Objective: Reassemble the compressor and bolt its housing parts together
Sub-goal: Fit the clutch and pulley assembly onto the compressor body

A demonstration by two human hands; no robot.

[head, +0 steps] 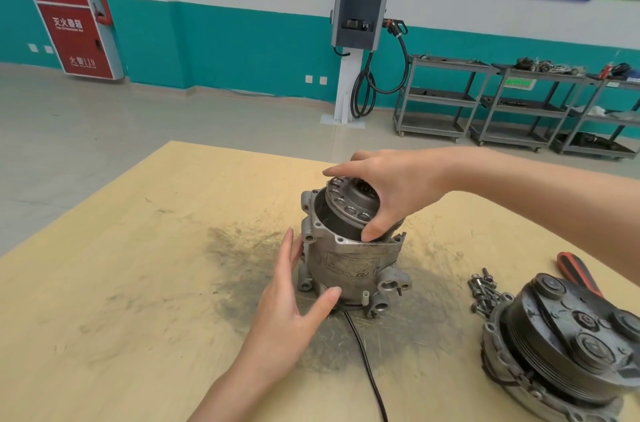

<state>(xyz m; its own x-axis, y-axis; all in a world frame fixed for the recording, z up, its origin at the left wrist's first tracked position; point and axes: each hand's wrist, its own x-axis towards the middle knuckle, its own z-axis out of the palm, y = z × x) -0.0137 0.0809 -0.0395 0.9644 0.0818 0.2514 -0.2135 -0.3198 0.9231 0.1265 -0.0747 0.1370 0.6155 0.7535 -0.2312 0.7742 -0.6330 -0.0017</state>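
Head view, right hand (394, 193) fingers gripping tilted rotor (349, 205), lower part hidden in housing (346, 266)

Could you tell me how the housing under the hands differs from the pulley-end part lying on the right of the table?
The housing stands upright with its top open; the pulley-end part lies tilted. The housing is bare light grey metal; the pulley-end part has a dark, grimy front. The left hand steadies the housing while the right hand lowers a disc into it; the pulley-end part is untouched. Both have bolt lugs.
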